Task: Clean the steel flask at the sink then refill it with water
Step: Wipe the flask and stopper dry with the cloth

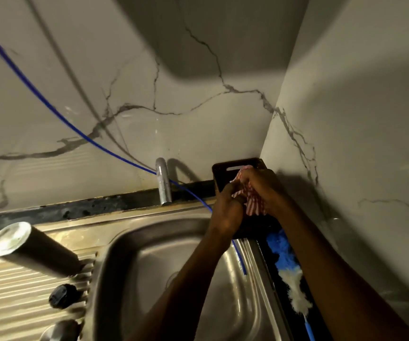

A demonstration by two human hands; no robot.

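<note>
The dark steel flask (33,249) stands mouth-down on the ribbed drainboard (6,303) left of the sink (178,279), its shiny base facing up. A black cap (62,296) sits near it on the drainboard, and another rounded steel part (55,332) shows at the bottom edge. Both hands are raised over the sink's far right corner. My left hand (225,207) and my right hand (265,190) together grip a red-and-white striped cloth (253,201), bunched between them.
A steel tap (163,183) rises behind the sink, with a thin blue tube (50,107) running past it and down into the basin. A dark cutting board (237,168) leans in the corner. A blue-and-white duster (289,274) lies on the right ledge.
</note>
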